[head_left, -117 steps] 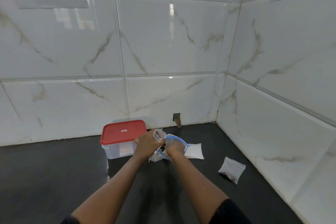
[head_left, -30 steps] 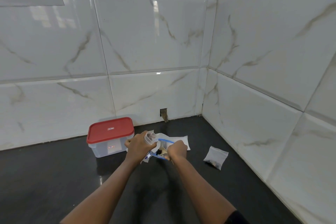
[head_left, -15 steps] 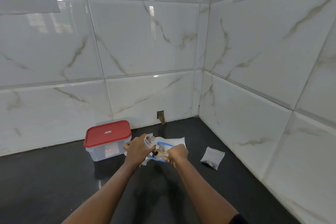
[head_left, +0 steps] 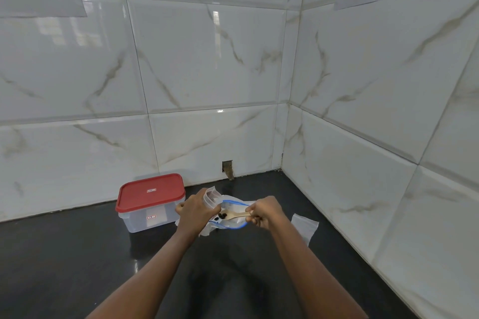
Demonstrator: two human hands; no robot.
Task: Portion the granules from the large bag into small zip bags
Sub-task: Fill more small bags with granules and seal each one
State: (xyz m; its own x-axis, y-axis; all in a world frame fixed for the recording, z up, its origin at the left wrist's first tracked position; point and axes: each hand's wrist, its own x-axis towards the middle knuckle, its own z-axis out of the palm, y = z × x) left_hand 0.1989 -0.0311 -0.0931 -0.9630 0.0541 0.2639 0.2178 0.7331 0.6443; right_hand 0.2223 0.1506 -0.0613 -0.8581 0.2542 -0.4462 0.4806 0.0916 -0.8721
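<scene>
My left hand grips a small clear zip bag, held upright with its mouth open, just left of the large bag. The large bag has a blue zip rim and lies open on the dark counter between my hands. My right hand holds a small wooden spoon by its handle. The spoon's bowl carries a few dark granules over the large bag's mouth, close to my left hand. A filled small zip bag lies on the counter to the right, partly hidden behind my right forearm.
A clear plastic box with a red lid stands against the back wall, left of my hands. Tiled walls meet in a corner at the back right. The black counter stretches toward me.
The spoon has come up out of the large bag with dark granules on it, toward the small bag. The view has shifted slightly; both hands stay in place.
</scene>
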